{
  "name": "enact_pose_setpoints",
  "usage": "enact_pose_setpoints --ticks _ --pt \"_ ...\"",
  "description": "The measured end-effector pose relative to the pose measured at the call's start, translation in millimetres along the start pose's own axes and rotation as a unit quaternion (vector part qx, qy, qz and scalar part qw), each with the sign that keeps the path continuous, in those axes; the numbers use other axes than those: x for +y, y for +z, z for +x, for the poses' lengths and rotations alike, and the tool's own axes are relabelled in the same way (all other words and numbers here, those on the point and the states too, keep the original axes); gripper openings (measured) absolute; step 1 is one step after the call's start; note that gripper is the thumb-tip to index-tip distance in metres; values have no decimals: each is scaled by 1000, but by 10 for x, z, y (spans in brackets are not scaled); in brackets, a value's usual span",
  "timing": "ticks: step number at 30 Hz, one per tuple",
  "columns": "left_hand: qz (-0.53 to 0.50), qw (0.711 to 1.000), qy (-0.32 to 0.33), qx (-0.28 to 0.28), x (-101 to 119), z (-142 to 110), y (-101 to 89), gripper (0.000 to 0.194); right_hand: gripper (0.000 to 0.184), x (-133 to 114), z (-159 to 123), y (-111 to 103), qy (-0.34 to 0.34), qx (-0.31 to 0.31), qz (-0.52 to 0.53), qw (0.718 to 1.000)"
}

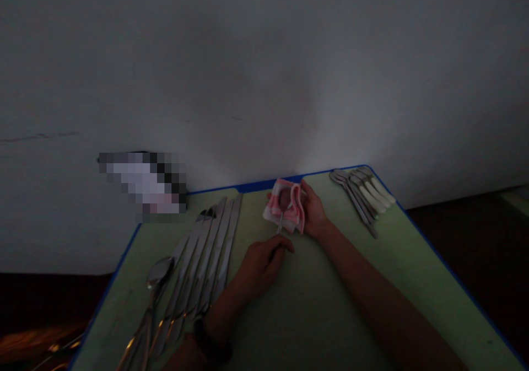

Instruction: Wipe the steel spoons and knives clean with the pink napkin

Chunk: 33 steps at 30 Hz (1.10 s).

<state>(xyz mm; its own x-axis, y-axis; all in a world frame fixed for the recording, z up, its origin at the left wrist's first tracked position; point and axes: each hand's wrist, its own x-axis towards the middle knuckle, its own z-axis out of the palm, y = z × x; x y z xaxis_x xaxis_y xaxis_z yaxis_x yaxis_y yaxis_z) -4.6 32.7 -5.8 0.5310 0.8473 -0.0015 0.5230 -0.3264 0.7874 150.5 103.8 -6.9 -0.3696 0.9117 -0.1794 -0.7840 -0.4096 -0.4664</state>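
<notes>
A spoon (285, 199) points away from me, its bowl lying against a folded pink-and-white cloth (273, 214). My left hand (263, 261) is closed around the lower end of the spoon's handle. My right hand (314, 212) is closed on the cloth from the right side and partly behind it, so some of its fingers are hidden. Both hands are over the middle of the green table (322, 316).
Several table knives (215, 249) lie side by side at the left, with large spoons (160, 273) nearer me. At the back right are metal spoons (355, 197) and several white-handled pieces of cutlery (378, 193). A wall (264, 84) stands behind the table's blue edge.
</notes>
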Motion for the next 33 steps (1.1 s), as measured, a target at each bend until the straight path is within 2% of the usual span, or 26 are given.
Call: enact_pose_setpoints --ticks 33 --pt "7 1000 2 -1 19 -2 3 25 48 1 -9 14 10 0 8 1000"
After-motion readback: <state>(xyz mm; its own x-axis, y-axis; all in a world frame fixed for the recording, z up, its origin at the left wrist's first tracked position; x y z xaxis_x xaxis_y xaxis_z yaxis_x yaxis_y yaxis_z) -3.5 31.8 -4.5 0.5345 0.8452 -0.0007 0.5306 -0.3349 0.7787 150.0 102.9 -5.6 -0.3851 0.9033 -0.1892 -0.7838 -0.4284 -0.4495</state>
